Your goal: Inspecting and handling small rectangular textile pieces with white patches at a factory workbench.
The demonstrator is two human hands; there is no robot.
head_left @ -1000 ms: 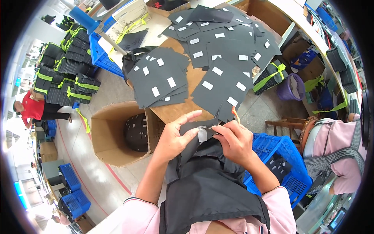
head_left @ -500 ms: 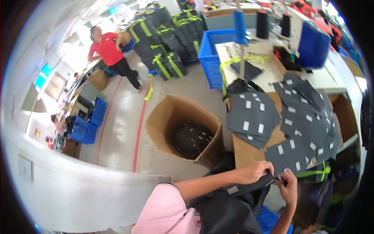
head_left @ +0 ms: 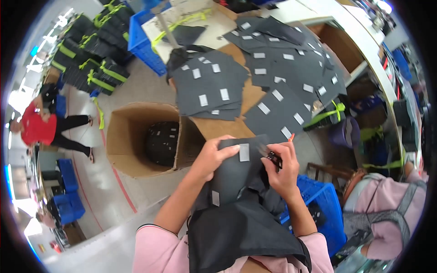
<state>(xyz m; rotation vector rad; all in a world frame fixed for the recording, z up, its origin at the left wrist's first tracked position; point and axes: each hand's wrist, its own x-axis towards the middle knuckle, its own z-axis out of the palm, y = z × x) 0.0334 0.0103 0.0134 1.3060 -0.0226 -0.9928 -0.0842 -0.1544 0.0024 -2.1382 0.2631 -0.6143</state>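
My left hand (head_left: 215,157) grips the edge of a dark grey fabric piece (head_left: 230,177) bearing white rectangular patches, its thumb beside one patch. The piece hangs over the black apron (head_left: 246,232) on my lap. At the piece's right edge, my right hand (head_left: 283,168) closes around small black thread snips (head_left: 274,159); motion blurs their blade end, and an orange bit sticks up above the fingers. Just beyond both hands, similar patched pieces lie in a stack (head_left: 209,88) and in a spread-out heap (head_left: 291,68) on a cardboard-covered surface (head_left: 214,127).
Left of the work surface stands an open cardboard box (head_left: 125,136) with dark pieces inside. A blue crate (head_left: 330,204) sits by my right arm, near a person in pink (head_left: 387,209). Bundled dark stacks (head_left: 86,45) and a person in red (head_left: 41,125) are at the left.
My view has swung to the right, so the scene sits further left. The fabric piece now stands more upright between my hands, and the snips in my right hand have come into sight.
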